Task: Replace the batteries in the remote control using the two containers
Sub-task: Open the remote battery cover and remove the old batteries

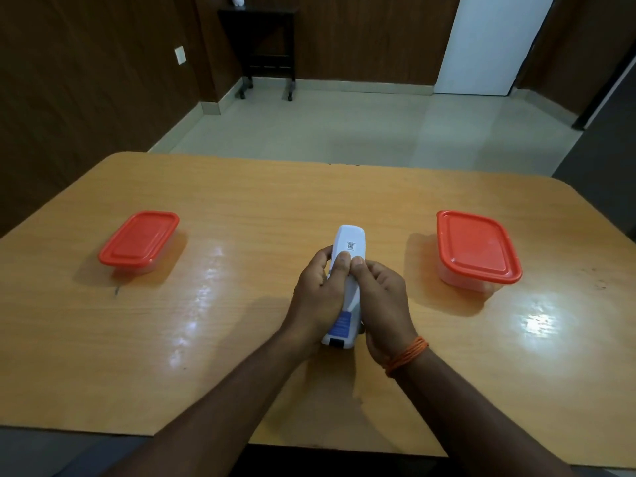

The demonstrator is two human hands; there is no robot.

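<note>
Gripping a white plastic remote control (349, 241), back upward, over the middle of the tan wooden table (241, 208), the left hand (318, 294) and right hand (385, 297) curl round its sides, thumbs meeting on its back. A clear rectangular red-lidded container (139, 241) sits far left, a clear squarish red-lidded container (476, 247) far right; both closed, contents unreadable.
</note>
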